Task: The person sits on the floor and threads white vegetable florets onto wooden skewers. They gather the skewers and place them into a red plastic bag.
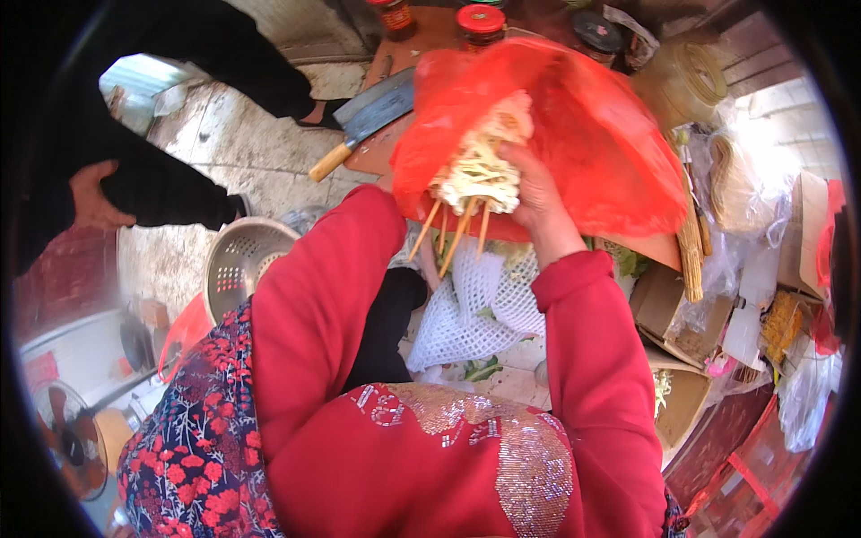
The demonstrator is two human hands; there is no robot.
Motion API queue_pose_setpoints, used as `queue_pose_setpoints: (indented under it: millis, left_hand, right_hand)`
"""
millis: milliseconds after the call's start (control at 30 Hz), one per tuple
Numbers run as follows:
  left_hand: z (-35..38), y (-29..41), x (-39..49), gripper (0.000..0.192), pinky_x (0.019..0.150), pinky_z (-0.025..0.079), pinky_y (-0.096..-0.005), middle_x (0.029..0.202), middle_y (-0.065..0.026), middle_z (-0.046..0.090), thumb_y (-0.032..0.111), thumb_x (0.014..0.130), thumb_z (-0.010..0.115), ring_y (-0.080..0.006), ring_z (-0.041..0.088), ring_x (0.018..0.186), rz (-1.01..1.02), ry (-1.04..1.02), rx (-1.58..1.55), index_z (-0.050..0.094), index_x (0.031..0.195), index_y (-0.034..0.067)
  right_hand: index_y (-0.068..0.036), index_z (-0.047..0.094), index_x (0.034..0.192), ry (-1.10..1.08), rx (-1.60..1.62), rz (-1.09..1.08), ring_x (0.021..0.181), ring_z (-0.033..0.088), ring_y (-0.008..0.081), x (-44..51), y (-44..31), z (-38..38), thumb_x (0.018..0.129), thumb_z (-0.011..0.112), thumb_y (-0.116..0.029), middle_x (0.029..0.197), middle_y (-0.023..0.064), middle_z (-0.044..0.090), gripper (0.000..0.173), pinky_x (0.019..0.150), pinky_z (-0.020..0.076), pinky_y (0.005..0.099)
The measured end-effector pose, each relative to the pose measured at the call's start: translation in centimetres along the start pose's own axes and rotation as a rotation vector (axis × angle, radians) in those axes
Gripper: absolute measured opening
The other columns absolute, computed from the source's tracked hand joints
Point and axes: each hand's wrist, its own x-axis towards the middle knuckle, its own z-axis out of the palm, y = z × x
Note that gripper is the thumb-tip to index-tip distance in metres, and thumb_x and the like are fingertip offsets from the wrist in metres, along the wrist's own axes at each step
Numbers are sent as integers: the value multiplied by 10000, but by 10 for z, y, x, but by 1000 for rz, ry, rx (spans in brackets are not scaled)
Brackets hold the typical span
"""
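My right hand (535, 185) grips a bundle of wooden skewers (464, 228) threaded with pale, cauliflower-like vegetable pieces (481, 171). The bundle lies at the mouth of a red plastic bag (599, 155), its sticks pointing down towards me and its far end inside the bag. Only a sliver of my left hand (385, 181) shows past the sleeve, at the bag's left side; the bag hides its fingers. Left of the bag, a cleaver (380, 104) with a wooden handle rests on a reddish-brown board (380, 151).
Jars with red lids (481, 23) stand behind the bag. White foam netting (471, 316) lies below my hands. A metal colander (235, 255) is at left, near a person in dark clothes with a visible hand (97, 195). Cardboard boxes (679, 403) line the right.
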Motion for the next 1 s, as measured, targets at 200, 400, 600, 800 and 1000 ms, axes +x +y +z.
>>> queue_pose_setpoints:
  millis: [200, 400, 600, 800, 1000]
  left_hand:
    - [-79, 21, -32, 572, 858, 512, -444, 1190, -148, 616, 539, 919, 454, -281, 605, 1079, -429, 342, 381, 563, 1215, 62]
    - [-73, 12, -104, 464, 751, 505, -407, 1027, -94, 657, 401, 858, 595, -261, 647, 867, -130, 273, 507, 578, 1183, 70]
    - [26, 13, -167, 581, 742, 501, -415, 873, -207, 660, 360, 752, 658, -305, 662, 823, 386, 404, 1388, 529, 1191, 3]
    - [56, -44, -191, 415, 759, 508, -466, 897, -187, 674, 320, 750, 638, -359, 650, 869, 388, -175, 2139, 624, 1089, 81]
    - [69, -131, -203, 237, 655, 530, -453, 767, -166, 688, 249, 723, 643, -344, 676, 724, 379, -582, 2398, 711, 788, 31]
  right_hand:
    - [-11, 572, 1169, 94, -191, -66, 934, 666, 228, 51, 16, -6, 818, 716, -176, 1057, 122, 670, 413, 846, 546, 362]
    - [-9, 620, 1135, 282, -816, -269, 911, 645, 185, 52, 17, 21, 788, 751, -243, 1059, 102, 672, 438, 760, 522, 317]
    - [48, 507, 1289, 529, -985, -265, 975, 621, 223, -15, -1, 37, 826, 700, -376, 1128, 155, 644, 657, 854, 483, 355]
    - [14, 473, 1326, 315, -1156, -234, 942, 624, 221, -141, 58, 28, 845, 677, -309, 1072, 154, 652, 615, 839, 487, 335]
    - [-57, 613, 1190, -258, -1892, 522, 975, 633, 332, -251, 129, 24, 750, 698, -359, 1084, 191, 655, 540, 862, 491, 389]
